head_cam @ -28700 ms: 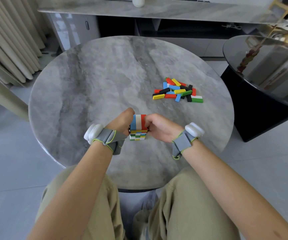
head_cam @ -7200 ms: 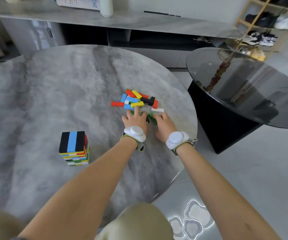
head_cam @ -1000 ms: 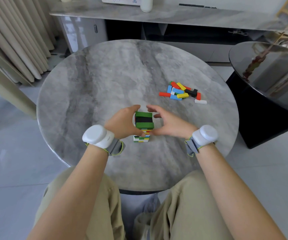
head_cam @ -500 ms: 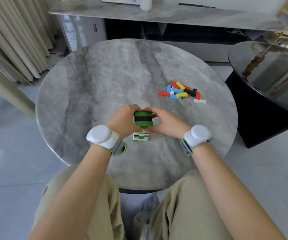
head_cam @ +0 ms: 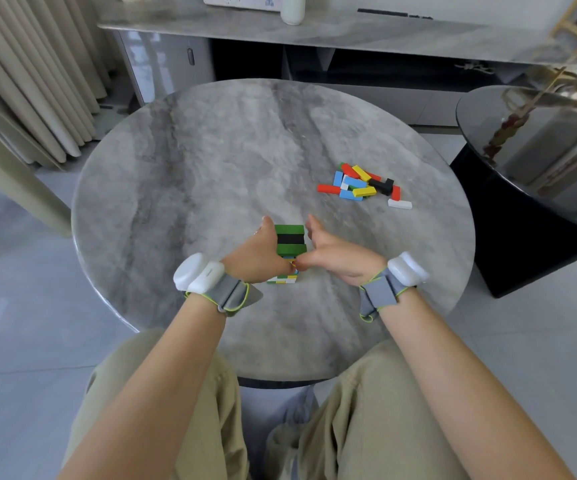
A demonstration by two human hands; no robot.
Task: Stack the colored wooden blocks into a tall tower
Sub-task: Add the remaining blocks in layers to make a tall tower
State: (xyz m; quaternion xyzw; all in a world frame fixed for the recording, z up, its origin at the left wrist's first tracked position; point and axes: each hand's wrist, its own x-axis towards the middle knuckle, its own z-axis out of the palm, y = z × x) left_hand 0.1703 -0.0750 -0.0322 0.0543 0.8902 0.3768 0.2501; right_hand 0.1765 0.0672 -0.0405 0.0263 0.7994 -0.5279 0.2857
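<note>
The tower (head_cam: 290, 240) stands on the round grey marble table (head_cam: 190, 174) close to its near edge, topped by a green-black-green layer, with mixed-colour layers below. My left hand (head_cam: 256, 255) lies against the tower's left side, its fingers curled around the front. My right hand (head_cam: 332, 255) is on the right with fingers spread; a small gap shows beside the top layer, and its thumb meets the front lower down. Both hands hide the tower's middle layers. A pile of loose blocks (head_cam: 358, 186) lies at the far right, with one white block (head_cam: 399, 203) beside it.
A black glass-topped side table (head_cam: 536, 157) stands close on the right. Behind the round table runs a long grey cabinet (head_cam: 366, 32) with a white bottle (head_cam: 292, 8) on it. Curtains (head_cam: 20, 81) hang at the left. My knees sit under the near edge.
Half a second ago both hands cupped the top of the tower. Now my right hand has opened and drawn slightly away from the right side; my left stays against it.
</note>
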